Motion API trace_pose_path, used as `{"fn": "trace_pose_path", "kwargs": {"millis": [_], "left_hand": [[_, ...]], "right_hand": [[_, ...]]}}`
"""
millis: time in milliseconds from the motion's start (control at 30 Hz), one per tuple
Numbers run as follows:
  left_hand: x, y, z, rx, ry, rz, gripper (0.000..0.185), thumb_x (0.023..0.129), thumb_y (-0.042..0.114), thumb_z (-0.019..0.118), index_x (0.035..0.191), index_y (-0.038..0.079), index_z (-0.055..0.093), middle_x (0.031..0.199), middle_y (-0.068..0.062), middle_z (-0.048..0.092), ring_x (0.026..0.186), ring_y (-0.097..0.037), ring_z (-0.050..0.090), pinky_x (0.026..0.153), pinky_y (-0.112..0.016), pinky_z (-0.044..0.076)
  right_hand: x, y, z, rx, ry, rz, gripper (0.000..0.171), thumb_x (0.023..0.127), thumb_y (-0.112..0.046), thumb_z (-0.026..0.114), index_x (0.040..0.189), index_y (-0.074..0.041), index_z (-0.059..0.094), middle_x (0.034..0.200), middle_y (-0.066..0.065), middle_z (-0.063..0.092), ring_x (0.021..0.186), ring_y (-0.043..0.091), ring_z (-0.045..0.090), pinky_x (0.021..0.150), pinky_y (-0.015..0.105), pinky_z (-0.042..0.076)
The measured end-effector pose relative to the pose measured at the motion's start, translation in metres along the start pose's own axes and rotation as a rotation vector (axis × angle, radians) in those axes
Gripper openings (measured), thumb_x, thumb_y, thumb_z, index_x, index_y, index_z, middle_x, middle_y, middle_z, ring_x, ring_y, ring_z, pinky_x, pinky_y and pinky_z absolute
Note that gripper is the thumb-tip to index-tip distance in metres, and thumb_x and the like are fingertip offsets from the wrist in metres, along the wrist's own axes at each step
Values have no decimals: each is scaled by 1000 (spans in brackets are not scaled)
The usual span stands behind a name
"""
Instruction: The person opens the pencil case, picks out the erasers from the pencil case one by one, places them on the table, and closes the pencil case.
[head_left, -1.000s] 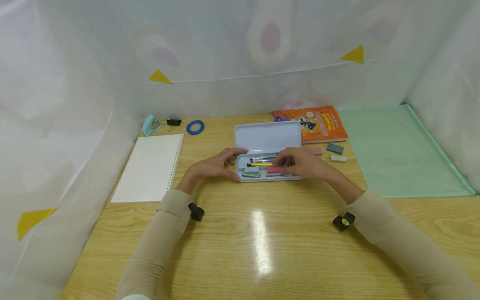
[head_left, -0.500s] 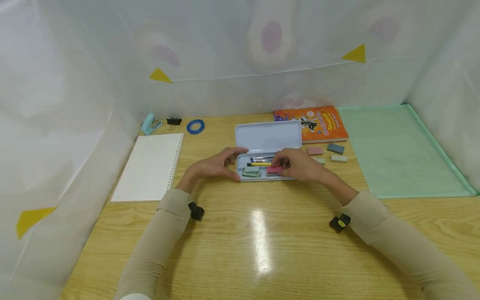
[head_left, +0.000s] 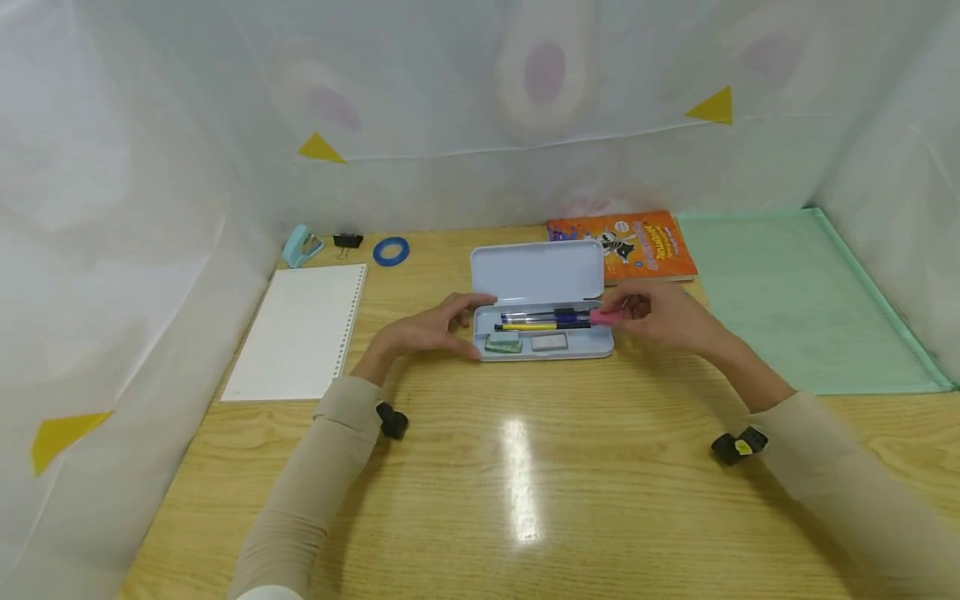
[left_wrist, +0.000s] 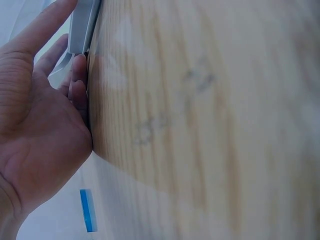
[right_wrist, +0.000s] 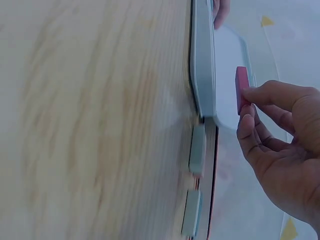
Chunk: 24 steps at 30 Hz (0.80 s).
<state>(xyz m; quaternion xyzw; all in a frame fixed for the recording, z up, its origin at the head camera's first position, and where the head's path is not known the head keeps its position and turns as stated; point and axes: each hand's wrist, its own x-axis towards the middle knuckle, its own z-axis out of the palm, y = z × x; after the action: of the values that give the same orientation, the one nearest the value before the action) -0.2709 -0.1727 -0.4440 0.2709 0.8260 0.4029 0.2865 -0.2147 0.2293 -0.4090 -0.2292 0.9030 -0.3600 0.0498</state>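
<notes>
An open pale-blue pencil case lies mid-table, its lid tipped back. My left hand holds the case's left end, thumb at the front corner and forefinger at the back one. My right hand pinches a pink eraser between thumb and fingertips; the right wrist view shows this eraser raised above the case's right end. Inside the case lie clear-barrelled pens, a yellow-and-black pencil, a white eraser, and a light-blue eraser on a green one.
Two pale erasers, a nearer one and another, lie right of the case, behind my right hand in the head view. An orange book, green mesh pouch, notebook, stapler, binder clip and blue tape roll surround it.
My right hand has lifted the pink eraser off the white one and carried it right and back, to the case's right end. My left hand stays at the case.
</notes>
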Motion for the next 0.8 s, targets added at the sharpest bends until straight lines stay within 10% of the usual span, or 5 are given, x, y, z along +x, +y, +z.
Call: {"fn": "trace_pose_path", "kwargs": {"millis": [800], "left_hand": [[0, 1, -1, 14, -3, 1, 89, 87, 31, 87, 159, 40, 35, 149, -4, 36, 132, -26, 41, 113, -48, 33]], "right_hand": [[-32, 25, -18, -91, -58, 22, 21, 92, 0, 75, 110, -11, 76, 96, 0, 67, 81, 14, 57, 72, 27, 49]]}}
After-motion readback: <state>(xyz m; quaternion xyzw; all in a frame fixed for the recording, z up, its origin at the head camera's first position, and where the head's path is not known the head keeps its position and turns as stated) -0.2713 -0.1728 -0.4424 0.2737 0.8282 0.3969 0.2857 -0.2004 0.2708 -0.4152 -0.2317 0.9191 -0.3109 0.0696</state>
